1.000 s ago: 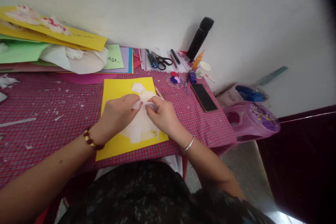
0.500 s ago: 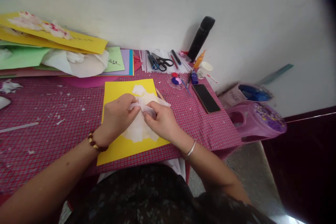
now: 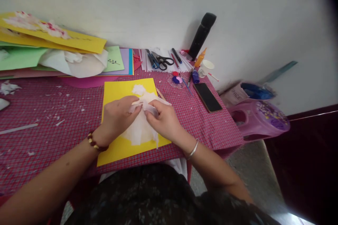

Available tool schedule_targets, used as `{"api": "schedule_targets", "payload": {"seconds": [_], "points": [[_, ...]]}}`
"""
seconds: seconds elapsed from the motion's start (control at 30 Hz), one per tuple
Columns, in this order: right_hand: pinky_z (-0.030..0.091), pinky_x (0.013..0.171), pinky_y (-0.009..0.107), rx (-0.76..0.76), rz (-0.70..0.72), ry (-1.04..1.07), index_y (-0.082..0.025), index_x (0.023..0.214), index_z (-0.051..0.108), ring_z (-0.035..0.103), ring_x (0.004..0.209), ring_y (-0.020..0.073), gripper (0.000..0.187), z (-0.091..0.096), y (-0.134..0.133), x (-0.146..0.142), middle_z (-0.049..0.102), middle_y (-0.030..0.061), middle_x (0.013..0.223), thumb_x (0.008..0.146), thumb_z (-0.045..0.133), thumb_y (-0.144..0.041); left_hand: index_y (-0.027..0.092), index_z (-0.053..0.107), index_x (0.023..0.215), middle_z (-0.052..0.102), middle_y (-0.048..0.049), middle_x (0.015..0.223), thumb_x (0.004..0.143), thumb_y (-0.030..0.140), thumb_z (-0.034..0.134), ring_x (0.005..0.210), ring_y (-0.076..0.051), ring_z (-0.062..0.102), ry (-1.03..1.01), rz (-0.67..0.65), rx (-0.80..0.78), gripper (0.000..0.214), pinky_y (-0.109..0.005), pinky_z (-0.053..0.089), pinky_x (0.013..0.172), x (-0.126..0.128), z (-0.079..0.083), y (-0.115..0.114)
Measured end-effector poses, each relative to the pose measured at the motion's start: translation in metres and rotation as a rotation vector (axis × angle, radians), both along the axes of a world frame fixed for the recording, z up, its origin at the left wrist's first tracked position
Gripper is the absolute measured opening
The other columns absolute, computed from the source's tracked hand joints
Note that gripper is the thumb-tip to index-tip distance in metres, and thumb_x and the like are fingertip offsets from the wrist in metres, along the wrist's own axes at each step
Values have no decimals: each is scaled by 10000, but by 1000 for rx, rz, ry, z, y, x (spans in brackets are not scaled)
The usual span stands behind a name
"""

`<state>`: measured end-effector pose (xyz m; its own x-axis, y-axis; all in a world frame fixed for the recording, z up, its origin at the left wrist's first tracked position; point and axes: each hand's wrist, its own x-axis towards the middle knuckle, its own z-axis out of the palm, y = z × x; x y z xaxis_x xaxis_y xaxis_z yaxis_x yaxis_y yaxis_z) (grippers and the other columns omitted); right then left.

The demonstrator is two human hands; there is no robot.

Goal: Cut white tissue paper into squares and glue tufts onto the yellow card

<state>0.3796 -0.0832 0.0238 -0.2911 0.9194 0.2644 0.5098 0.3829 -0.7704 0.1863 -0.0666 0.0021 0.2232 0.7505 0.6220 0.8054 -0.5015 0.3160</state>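
A yellow sheet of card (image 3: 116, 89) lies on the red checked tablecloth (image 3: 52, 123) in front of me. White tissue paper (image 3: 138, 132) is spread over its middle. My left hand (image 3: 116, 117) and my right hand (image 3: 163, 119) meet above the card, both with fingers pinched on a small strip of the white tissue (image 3: 144, 104) held between them. A beaded bracelet is on my left wrist and a silver bangle on my right.
Stacked coloured paper (image 3: 52, 42) and crumpled tissue (image 3: 76, 61) lie at the back left. Scissors (image 3: 161, 61), pens, a paint palette (image 3: 176, 79), a black bottle (image 3: 202, 35), a cup (image 3: 206, 67) and a phone (image 3: 207, 97) sit at the back right. A pink stool (image 3: 258, 119) stands beside the table.
The hands have kept pinching and working the tissue strip at the same place. The view has shifted slightly.
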Motion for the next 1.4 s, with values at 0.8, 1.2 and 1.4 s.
{"api": "schedule_targets", "payload": {"seconds": [0.8, 1.2, 1.4], "points": [[447, 681, 315, 603, 98, -234, -186, 978, 676, 608, 731, 176, 224, 7, -30, 1, 675, 36, 765, 996, 458, -137, 251, 657, 909, 742, -12, 762, 894, 132, 660, 660, -163, 704, -13, -132, 318, 120, -283, 560, 614, -9, 28, -27], [448, 650, 314, 708, 103, -203, -154, 986, 674, 619, 716, 181, 190, 17, -16, -2, 676, 41, 763, 983, 487, -121, 250, 633, 1222, 773, -20, 858, 901, 174, 600, 692, -173, 740, 24, -94, 148, 332, -270, 559, 630, -15, 34, -30], [459, 652, 322, 745, 119, -245, -170, 1032, 676, 622, 705, 188, 194, 20, -2, -8, 690, 39, 779, 981, 490, -141, 209, 634, 977, 757, -71, 878, 884, 327, 578, 722, -233, 714, 70, 102, -105, 161, -317, 477, 610, -18, 43, -15]]}}
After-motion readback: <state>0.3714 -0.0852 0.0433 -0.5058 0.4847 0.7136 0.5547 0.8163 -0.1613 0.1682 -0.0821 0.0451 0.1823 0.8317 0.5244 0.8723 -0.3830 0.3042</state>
